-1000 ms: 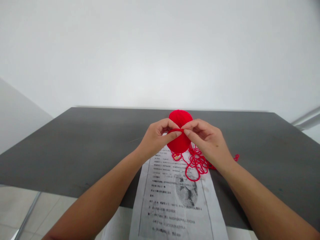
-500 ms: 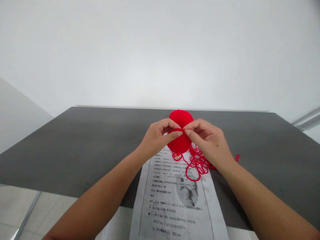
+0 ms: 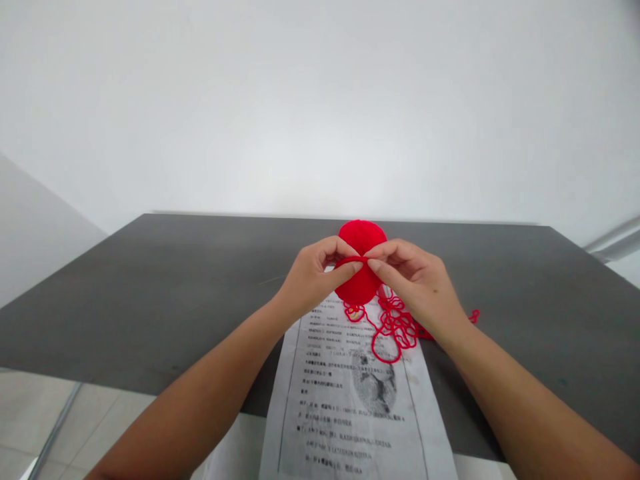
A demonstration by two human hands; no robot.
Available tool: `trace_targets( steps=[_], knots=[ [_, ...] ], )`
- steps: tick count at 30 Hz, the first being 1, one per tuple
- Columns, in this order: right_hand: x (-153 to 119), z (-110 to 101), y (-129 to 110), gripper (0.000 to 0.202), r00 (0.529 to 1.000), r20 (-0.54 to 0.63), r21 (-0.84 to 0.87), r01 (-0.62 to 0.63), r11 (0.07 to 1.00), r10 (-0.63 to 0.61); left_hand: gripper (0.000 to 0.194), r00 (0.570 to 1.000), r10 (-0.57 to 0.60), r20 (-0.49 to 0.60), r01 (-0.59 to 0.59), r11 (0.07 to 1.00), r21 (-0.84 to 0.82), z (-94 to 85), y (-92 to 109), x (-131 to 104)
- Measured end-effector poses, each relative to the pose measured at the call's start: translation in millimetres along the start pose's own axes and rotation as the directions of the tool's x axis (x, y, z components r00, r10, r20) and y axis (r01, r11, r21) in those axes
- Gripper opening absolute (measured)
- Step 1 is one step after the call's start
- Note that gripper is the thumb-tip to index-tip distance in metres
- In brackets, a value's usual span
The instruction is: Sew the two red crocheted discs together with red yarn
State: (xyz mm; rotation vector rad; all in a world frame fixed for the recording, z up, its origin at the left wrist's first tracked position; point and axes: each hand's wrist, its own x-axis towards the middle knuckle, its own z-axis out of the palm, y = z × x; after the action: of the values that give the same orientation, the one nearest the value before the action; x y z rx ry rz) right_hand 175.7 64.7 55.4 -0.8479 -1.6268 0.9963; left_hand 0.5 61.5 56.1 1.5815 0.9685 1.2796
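My left hand (image 3: 319,268) and my right hand (image 3: 413,277) meet above the far end of a printed sheet. Both pinch the upper edge of a red yarn piece (image 3: 357,288) between thumb and forefinger, their tips almost touching. It looks knitted or crocheted, but its stitches are too blurred to make out. Directly behind the fingers rises a rounded red mass (image 3: 363,233), perhaps a yarn ball; whether it joins the piece I cannot tell. Below and right of the piece, loose red yarn (image 3: 397,323) lies in tangled loops, partly hidden by my right hand.
The printed paper sheet (image 3: 345,413), with a dark oval picture, reaches over the near edge of the dark grey table (image 3: 175,287). A thin needle-like line (image 3: 273,279) lies left of my left hand. A short yarn end (image 3: 475,315) shows beyond my right wrist. A white wall stands behind.
My fingertips have shifted very slightly along the edge of the red yarn piece, and its lower rim sits a touch higher. The sheet and loose yarn stay put.
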Motion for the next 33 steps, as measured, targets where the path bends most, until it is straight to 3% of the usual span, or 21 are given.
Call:
trace_targets(
  steps=[14, 26, 33],
  knots=[
    [-0.8, -1.2, -0.2, 0.008, 1.000, 0.003, -0.042, -0.008, 0.999, 0.008, 0.014, 1.000, -0.004, 0.015, 0.005, 1.000, -0.031, 1.0, -1.1, -0.1],
    [-0.6, -0.5, 1.5, 0.008, 0.999, 0.002, -0.061, 0.044, 0.997, -0.044, 0.011, 1.000, 0.017, 0.009, -0.018, 0.999, 0.040, 0.6, 0.8, 0.0],
    [-1.9, -1.6, 1.9, 0.009, 0.998, -0.014, -0.082, 0.052, 0.995, -0.053, 0.014, 0.999, -0.025, 0.032, 0.028, 0.997, -0.077, 0.9, -1.5, 0.4]
  ],
)
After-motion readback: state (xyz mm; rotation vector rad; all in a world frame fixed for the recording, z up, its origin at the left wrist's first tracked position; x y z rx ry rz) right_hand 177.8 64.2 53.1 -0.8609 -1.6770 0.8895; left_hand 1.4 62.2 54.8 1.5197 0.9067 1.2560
